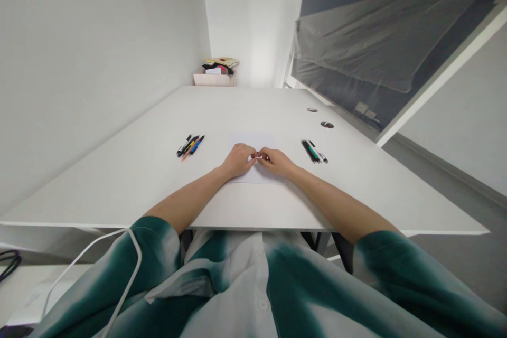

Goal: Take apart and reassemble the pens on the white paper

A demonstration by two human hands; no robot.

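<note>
no text, label, brand, number or sign can be read.
</note>
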